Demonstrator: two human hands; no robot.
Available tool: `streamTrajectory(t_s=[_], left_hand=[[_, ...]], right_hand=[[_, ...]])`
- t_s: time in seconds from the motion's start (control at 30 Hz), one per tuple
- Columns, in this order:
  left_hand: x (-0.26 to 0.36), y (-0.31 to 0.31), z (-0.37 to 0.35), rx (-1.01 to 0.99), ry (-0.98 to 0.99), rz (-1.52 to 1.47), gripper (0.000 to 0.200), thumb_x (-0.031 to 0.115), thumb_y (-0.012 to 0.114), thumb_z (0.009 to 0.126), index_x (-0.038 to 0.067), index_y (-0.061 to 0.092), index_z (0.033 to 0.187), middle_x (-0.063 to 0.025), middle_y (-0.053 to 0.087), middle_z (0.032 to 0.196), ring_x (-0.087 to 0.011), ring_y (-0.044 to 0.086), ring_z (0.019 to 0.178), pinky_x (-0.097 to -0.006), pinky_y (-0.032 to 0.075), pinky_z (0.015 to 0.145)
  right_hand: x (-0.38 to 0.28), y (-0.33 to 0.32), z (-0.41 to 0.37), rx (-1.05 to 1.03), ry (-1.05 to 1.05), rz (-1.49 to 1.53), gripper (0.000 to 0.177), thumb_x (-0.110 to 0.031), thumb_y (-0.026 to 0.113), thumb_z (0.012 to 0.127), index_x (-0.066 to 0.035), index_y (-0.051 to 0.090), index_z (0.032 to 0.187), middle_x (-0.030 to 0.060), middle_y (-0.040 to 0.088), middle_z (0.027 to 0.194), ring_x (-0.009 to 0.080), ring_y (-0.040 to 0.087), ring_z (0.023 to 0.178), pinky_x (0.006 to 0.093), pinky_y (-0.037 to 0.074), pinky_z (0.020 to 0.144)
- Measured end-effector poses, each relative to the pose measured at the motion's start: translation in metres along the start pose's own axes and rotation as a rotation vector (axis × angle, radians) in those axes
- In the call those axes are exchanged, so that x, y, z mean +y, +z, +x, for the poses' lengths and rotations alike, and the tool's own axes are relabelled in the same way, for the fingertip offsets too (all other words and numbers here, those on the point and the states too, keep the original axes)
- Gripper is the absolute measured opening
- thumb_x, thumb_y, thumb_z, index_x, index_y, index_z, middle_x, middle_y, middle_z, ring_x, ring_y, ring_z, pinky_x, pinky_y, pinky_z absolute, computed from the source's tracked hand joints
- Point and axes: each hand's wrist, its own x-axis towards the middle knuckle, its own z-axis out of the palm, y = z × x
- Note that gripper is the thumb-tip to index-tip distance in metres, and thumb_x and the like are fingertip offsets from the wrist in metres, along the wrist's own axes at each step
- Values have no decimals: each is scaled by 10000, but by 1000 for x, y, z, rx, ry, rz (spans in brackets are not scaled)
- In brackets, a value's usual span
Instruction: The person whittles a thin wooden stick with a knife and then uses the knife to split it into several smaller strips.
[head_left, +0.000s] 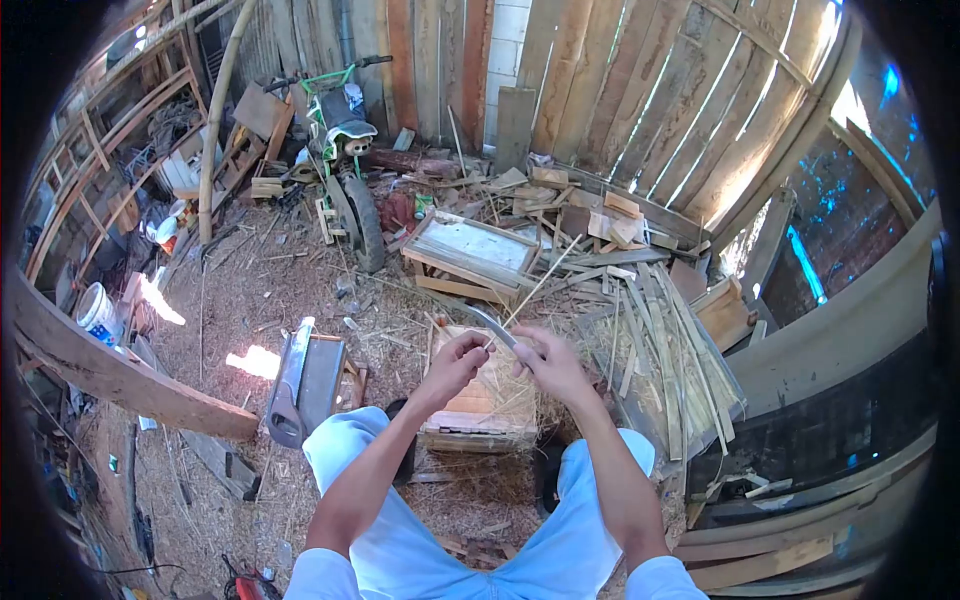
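My left hand is closed, pinching the lower end of a thin pale wooden strip. The strip slants up and away to the right. In my right hand is a knife, its curved metal blade pointing up and left and crossing the strip close to my fingers. The knife's handle is hidden in my grip. Both hands are above a low wooden block between my knees, with shavings and slivers on it.
A handsaw lies on a dark panel to the left. Split strips cover a board at right. Ahead are a framed tray, scrap wood and a small motorbike. A white bucket stands far left.
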Motion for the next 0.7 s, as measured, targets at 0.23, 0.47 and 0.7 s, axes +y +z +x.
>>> streamTrajectory(t_s=[0.23,0.47,0.7], left_hand=[[-4,13,-18,70,253,189,237,241,525,956,47,635,1039,62,462,688,-35,358,600,-213,294,525],[8,14,-32,56,187,159,242,235,534,955,20,638,992,39,529,724,-40,425,626,-217,350,552],[5,9,-40,115,222,311,235,202,544,941,-14,634,954,-60,665,891,-98,584,829,-256,458,752]], right_hand=[[-6,3,-2,-236,73,225,222,-179,540,943,-7,608,1067,-12,550,707,31,428,516,170,322,428],[-11,3,-6,-173,117,316,161,-159,576,923,-19,626,862,-12,556,707,29,418,508,182,296,421],[-23,-11,-8,-52,153,424,181,-170,596,916,-2,654,951,-13,568,694,31,428,508,170,311,416]])
